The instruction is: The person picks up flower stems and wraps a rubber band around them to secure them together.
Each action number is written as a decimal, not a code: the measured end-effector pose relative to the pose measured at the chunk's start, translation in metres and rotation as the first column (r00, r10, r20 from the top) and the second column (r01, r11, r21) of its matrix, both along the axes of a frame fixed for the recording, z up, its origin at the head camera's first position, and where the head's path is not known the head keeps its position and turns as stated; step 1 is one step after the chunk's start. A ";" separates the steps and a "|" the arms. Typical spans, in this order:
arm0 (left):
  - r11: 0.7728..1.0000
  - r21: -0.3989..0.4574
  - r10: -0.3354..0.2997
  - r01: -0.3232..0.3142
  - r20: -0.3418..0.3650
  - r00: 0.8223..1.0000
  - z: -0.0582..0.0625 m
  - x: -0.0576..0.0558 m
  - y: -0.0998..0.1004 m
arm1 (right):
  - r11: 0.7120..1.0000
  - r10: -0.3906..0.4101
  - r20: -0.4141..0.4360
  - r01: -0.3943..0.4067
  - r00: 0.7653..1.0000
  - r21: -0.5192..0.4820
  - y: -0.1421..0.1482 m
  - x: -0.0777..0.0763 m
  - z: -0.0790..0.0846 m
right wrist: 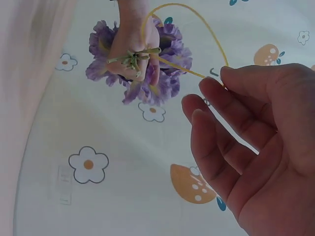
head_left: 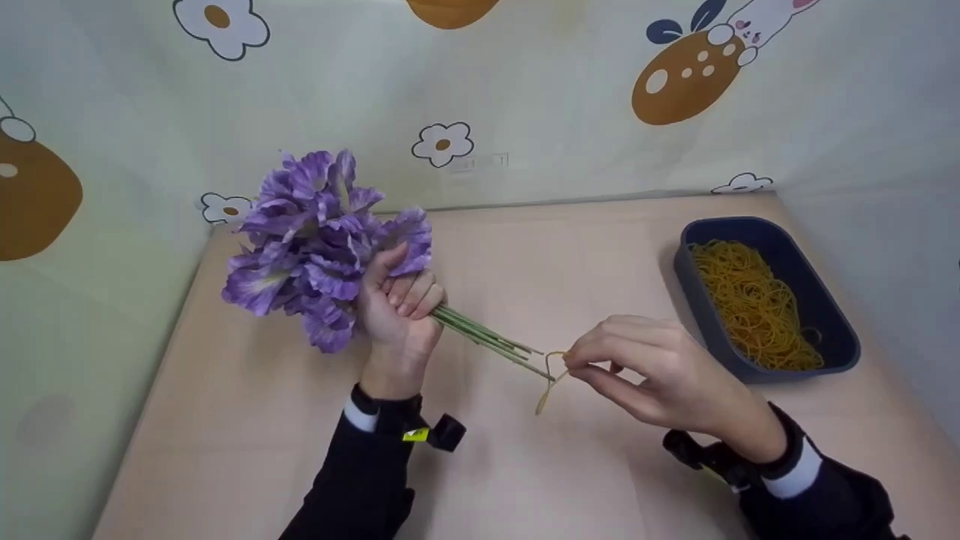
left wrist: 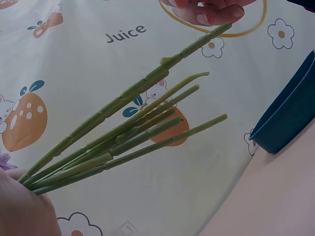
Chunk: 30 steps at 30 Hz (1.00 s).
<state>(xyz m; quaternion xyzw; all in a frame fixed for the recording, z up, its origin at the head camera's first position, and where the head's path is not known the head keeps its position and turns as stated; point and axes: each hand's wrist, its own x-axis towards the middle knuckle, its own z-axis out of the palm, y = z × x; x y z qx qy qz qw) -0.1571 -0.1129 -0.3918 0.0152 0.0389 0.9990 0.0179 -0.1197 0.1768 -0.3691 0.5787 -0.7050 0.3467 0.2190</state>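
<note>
A bunch of purple artificial flowers [head_left: 315,232] is gripped by my left hand [head_left: 401,307], fingers curled round the green stems [head_left: 480,334] just below the blooms. The stems point right and slightly down, their cut ends spread apart in the left wrist view. My right hand [head_left: 652,367] pinches a yellow rubber band [right wrist: 216,42] between thumb and index finger. In the head view the band hangs in a loop at the stem ends; whether it encircles any stem I cannot tell. The other fingers of the right hand [right wrist: 266,147] are loosely bent.
To the right stands a dark blue plastic box [head_left: 829,322] with a heap of yellow rubber bands [head_left: 750,307] in it. A pale pinkish tabletop [head_left: 525,465] lies under both hands. Patterned cloth [head_left: 337,90] with flowers and fruit hangs behind and at the sides.
</note>
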 end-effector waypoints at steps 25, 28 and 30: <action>0.984 -0.172 -0.039 0.039 0.006 0.999 -0.011 0.002 0.021 | 0.996 -0.068 0.072 0.072 0.995 -0.054 -0.016 -0.005 -0.018; 0.984 -0.165 -0.060 0.060 0.008 0.998 -0.011 0.003 0.023 | 0.992 -0.124 0.027 0.124 0.992 -0.011 -0.016 -0.010 -0.022; 0.984 -0.165 -0.067 0.069 0.015 0.998 -0.011 0.004 0.024 | 0.987 -0.156 0.002 0.156 0.988 0.027 -0.016 -0.014 -0.025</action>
